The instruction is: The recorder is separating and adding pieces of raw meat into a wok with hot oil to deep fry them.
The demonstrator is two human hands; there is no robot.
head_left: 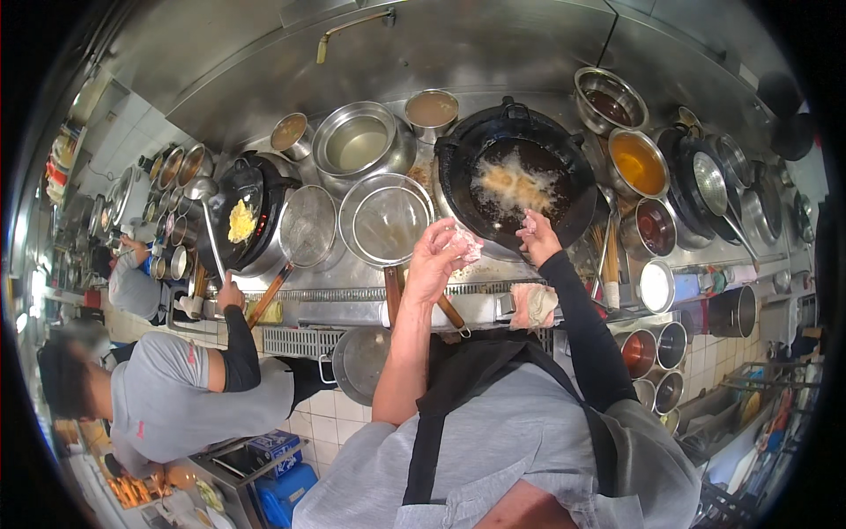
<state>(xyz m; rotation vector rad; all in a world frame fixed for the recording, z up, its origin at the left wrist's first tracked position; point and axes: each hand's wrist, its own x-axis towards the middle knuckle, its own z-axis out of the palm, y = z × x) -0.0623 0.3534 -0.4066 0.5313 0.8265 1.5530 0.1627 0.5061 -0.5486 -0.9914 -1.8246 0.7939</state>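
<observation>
Close to the near rim of a black wok, my left hand is closed around a pale pink lump, like raw meat coated in flour. My right hand is over the wok's near edge with its fingers pinched together. Something whitish shows at those fingertips, too small to make out. Dark oil fills the wok, and golden pieces of frying food float in it amid white bubbles.
Left of my hands lie a round mesh strainer and a wide skimmer. A large steel pot stands behind them. At left a co-worker reaches toward another wok with yellow food. A bowl of orange liquid sits right.
</observation>
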